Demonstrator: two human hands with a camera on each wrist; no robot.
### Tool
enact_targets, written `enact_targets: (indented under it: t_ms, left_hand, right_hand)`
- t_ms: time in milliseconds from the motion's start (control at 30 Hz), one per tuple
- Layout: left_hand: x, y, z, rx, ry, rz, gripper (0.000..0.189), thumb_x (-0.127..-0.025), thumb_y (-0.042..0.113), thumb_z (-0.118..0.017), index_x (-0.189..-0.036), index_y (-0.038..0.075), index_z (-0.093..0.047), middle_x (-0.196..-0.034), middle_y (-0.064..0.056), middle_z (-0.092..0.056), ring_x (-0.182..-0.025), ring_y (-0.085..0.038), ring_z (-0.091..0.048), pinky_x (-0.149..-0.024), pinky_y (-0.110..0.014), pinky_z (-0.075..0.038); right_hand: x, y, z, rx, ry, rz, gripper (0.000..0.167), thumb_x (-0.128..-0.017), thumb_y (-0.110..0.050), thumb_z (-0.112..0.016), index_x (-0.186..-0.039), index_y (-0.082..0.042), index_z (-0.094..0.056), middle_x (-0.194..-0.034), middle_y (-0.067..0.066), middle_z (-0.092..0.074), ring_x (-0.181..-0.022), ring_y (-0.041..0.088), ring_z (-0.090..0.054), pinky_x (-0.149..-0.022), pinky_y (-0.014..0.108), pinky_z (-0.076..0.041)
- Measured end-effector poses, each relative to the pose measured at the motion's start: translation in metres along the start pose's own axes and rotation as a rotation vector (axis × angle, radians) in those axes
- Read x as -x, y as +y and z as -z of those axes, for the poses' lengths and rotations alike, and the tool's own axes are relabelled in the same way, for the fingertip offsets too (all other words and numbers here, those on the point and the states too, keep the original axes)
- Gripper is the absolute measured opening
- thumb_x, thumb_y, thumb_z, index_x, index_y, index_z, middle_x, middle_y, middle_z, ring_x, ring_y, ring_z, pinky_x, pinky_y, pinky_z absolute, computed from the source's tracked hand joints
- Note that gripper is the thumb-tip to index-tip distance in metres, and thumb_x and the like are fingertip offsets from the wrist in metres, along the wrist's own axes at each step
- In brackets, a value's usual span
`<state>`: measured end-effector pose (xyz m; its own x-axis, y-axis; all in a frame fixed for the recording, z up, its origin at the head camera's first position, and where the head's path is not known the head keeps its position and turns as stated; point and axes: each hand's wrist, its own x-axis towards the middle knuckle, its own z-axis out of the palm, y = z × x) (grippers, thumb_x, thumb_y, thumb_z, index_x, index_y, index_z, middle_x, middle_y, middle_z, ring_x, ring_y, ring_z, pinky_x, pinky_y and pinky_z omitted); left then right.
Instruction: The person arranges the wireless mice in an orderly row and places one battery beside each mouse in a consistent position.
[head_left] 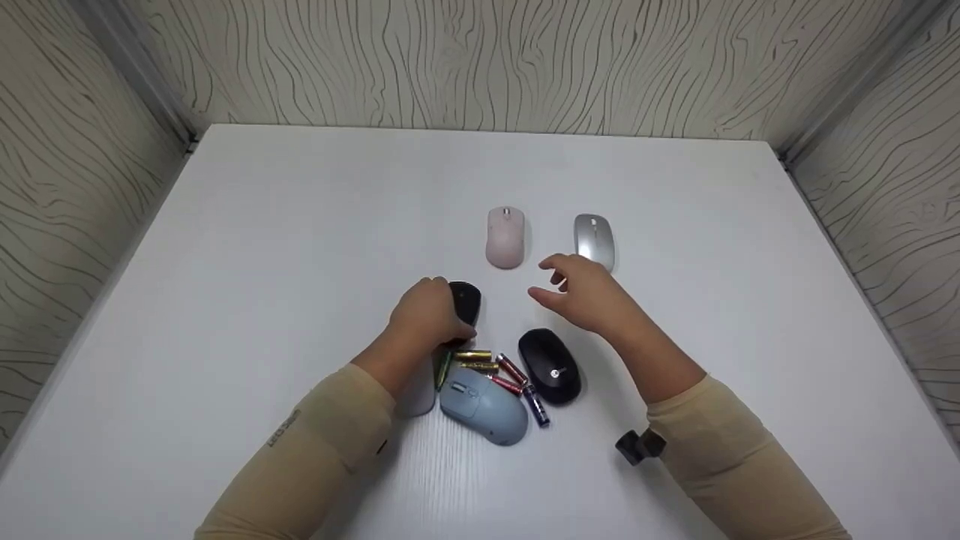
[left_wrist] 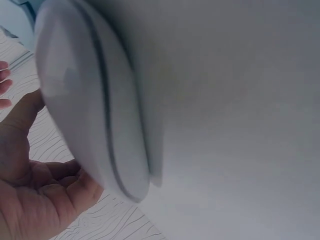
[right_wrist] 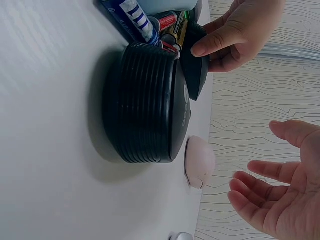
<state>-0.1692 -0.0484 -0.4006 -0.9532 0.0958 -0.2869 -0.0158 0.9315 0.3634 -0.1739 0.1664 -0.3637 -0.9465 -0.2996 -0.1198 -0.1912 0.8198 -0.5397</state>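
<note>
My left hand [head_left: 426, 313] grips a black computer mouse [head_left: 466, 301] between thumb and fingers, left of centre on the table; part of it is hidden under the palm. The right wrist view shows the thumb laid along the side of this dark mouse [right_wrist: 196, 62]. Over the table to the right, my right hand [head_left: 585, 296] holds nothing, its fingers spread and loosely bent. It overlaps the near end of a silver mouse [head_left: 595, 238] in the head view. Left of that lies a pink mouse [head_left: 505, 238].
Several batteries [head_left: 474, 355] in gold, red, green and blue lie in a cluster near my left hand. A light blue mouse [head_left: 486, 409], a second black mouse [head_left: 550, 367] and a pale mouse [left_wrist: 75, 90], partly under my left forearm, surround them. Patterned panels [head_left: 480, 67] stand behind the table.
</note>
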Motion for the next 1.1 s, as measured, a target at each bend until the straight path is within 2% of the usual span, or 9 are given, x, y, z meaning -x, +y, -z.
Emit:
enact_targets:
  t_ms: [133,333,633,900,1100]
  left_hand:
    - [0.000,0.000,0.000,0.015,-0.007,0.008,0.069,-0.065,0.035,-0.079,-0.114,-0.004,-0.052,-0.101,-0.013,-0.056,-0.088,-0.022,-0.054,-0.082,-0.036,-0.048]
    - [0.000,0.000,0.001,0.007,0.008,-0.027,0.065,-0.064,0.027,-0.078,-0.114,-0.006,-0.052,-0.101,-0.015,-0.057,-0.090,-0.024,-0.055,-0.082,-0.036,-0.049]
    - [0.001,-0.002,0.005,-0.006,0.009,-0.030,0.064,-0.065,0.024,-0.076,-0.115,-0.005,-0.050,-0.100,-0.015,-0.057,-0.089,-0.025,-0.056,-0.079,-0.037,-0.049]
    - [0.001,-0.003,0.013,0.031,0.038,-0.015,0.063,-0.065,0.024,-0.075,-0.115,-0.004,-0.050,-0.101,-0.015,-0.056,-0.089,-0.025,-0.055,-0.080,-0.037,-0.048]
    - [-0.002,-0.004,0.022,0.076,0.070,-0.002,0.069,-0.068,0.028,-0.075,-0.122,-0.004,-0.046,-0.107,-0.016,-0.056,-0.095,-0.026,-0.055,-0.086,-0.038,-0.046]
  right_hand:
    - [-0.001,0.000,-0.001,-0.003,-0.002,-0.005,0.047,-0.086,-0.033,-0.060,-0.123,-0.003,-0.053,-0.109,0.020,-0.059,-0.097,0.031,-0.057,-0.080,0.042,-0.047]
    - [-0.001,0.000,-0.002,-0.012,-0.002,-0.022,0.048,-0.087,-0.034,-0.059,-0.124,-0.004,-0.052,-0.108,0.019,-0.059,-0.095,0.030,-0.057,-0.078,0.041,-0.048]
    - [-0.001,-0.003,0.001,-0.010,-0.006,-0.016,0.048,-0.087,-0.033,-0.059,-0.123,-0.002,-0.052,-0.108,0.020,-0.059,-0.095,0.030,-0.058,-0.079,0.042,-0.047]
    - [-0.002,-0.005,0.002,-0.005,0.000,-0.007,0.047,-0.087,-0.033,-0.059,-0.122,-0.002,-0.053,-0.107,0.020,-0.059,-0.095,0.030,-0.057,-0.079,0.042,-0.047]
    - [-0.005,-0.005,0.003,0.010,0.010,-0.007,0.046,-0.087,-0.033,-0.059,-0.121,-0.003,-0.053,-0.107,0.019,-0.060,-0.096,0.031,-0.057,-0.080,0.043,-0.047]
